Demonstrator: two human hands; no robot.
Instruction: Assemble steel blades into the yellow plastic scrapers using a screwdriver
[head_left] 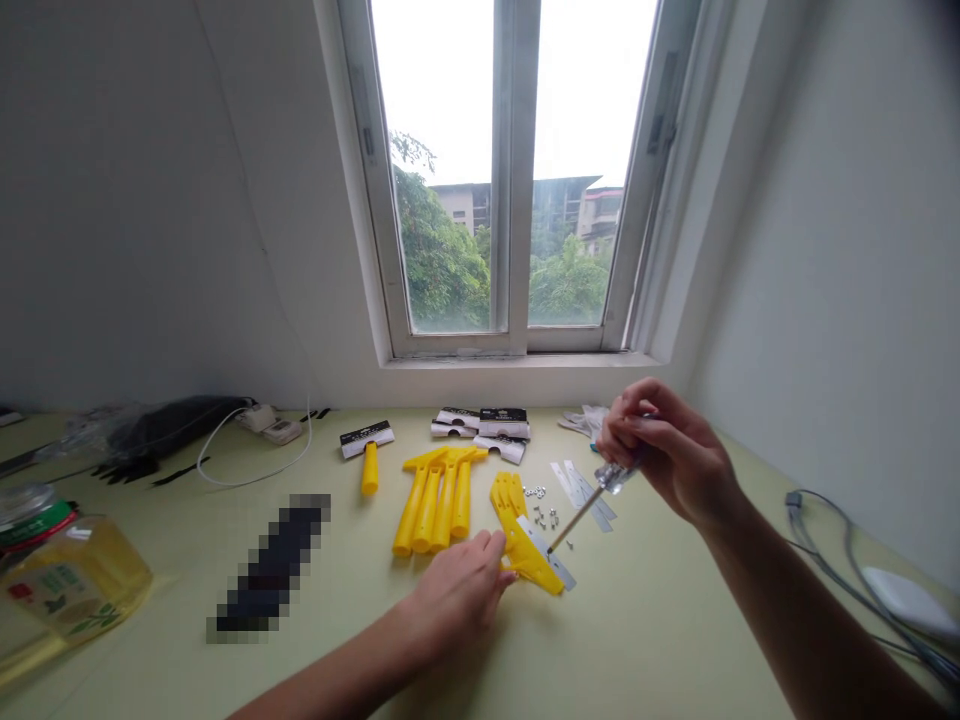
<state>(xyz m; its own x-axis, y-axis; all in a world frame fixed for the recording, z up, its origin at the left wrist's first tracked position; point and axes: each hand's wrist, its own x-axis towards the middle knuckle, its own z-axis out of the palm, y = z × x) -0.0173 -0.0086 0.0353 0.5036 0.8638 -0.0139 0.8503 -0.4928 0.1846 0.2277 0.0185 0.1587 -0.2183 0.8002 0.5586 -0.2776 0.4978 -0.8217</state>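
Note:
My left hand [465,590] is closed on a yellow plastic scraper head [531,562] low over the table. A flat metal blade [559,570] lies along the edge of that head. In my right hand [660,450] is a screwdriver [581,518] with a clear handle, its shaft slanting down to the left. The tip meets the scraper head near the blade; whether it sits in a screw is too small to tell. Just behind lie more yellow scraper parts [508,488], small nuts [535,491], screws [540,517] and loose blades [589,495].
Several yellow handles [431,510] lie left of centre. Behind them are black-and-white cardboard labels [502,422] and one labelled scraper [370,468]. A large bottle of yellow liquid [75,580] stands left, near a blurred dark object [274,565]. Grey cables [840,560] run along the right.

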